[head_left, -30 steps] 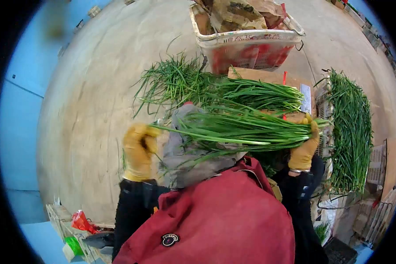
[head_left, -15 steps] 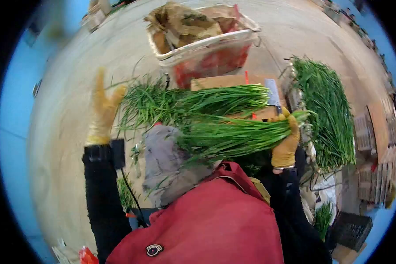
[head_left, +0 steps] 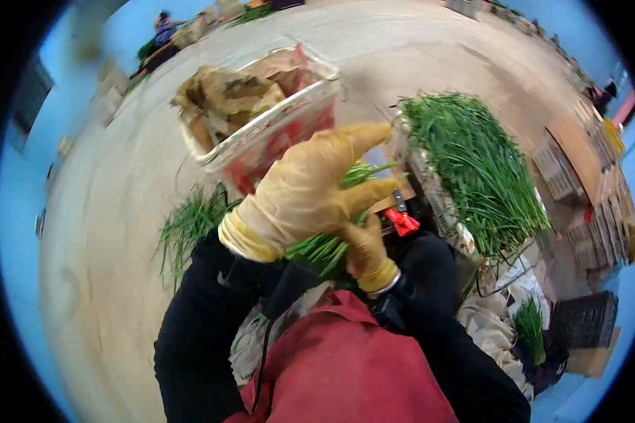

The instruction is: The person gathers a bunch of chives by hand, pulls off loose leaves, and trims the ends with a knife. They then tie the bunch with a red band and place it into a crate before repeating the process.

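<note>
My left hand (head_left: 307, 185), in a yellow glove, is raised over the work spot with thumb and fingers apart. It covers much of what lies beneath. My right hand (head_left: 369, 257), gloved too, is just below and behind it, closed around a bunch of green chives (head_left: 316, 252); its fingertips are partly hidden. More chives (head_left: 190, 224) spread out to the left, their leaf ends loose. Beyond the hands lies a knife, its black handle (head_left: 400, 200) pointing toward me, with a bright red piece (head_left: 403, 222) beside it.
A crate heaped with chives (head_left: 473, 169) stands at the right. Ahead is a white-rimmed tub (head_left: 275, 113) holding brown sacking. Farther right are stacked crates (head_left: 600, 233), a black crate (head_left: 584, 319) and a small chive bundle (head_left: 529, 328). A person (head_left: 164, 29) is far off at the upper left.
My left hand has swung from far left to above the bunch. My right hand has come leftward and inward with the chives. The view has turned right.
</note>
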Demonstrator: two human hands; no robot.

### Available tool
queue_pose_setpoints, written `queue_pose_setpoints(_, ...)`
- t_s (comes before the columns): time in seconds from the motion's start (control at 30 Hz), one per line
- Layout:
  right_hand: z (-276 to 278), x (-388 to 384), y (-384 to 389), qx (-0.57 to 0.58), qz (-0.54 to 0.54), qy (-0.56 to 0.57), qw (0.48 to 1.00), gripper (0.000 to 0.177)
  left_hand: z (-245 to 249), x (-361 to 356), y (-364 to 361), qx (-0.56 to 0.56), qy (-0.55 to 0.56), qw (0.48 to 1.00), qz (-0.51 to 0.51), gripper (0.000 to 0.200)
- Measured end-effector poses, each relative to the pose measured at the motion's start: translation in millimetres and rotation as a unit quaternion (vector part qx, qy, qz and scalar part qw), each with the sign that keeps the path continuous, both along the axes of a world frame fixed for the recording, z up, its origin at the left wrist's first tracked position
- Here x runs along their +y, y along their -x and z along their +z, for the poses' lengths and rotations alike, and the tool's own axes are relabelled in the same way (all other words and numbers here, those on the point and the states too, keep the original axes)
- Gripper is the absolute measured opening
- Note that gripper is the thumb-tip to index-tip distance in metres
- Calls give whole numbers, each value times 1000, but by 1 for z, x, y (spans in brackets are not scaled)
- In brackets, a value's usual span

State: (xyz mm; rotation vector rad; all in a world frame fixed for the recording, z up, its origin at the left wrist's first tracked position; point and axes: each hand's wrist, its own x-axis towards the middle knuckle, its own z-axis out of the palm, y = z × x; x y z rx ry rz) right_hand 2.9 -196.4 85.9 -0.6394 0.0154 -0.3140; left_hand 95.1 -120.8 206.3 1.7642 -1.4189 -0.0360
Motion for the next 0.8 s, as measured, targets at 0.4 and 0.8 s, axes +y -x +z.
queue_pose_setpoints(0.4, -31, -16, -4, 46, 44, 99, 993, 42, -51, -14, 2, 257, -72, 962, 55, 28)
queue_pose_setpoints(0.8, -64, -53, 9, 72, 121, 173, 975, 37, 6, 14, -33, 252, 250, 913, 200, 46)
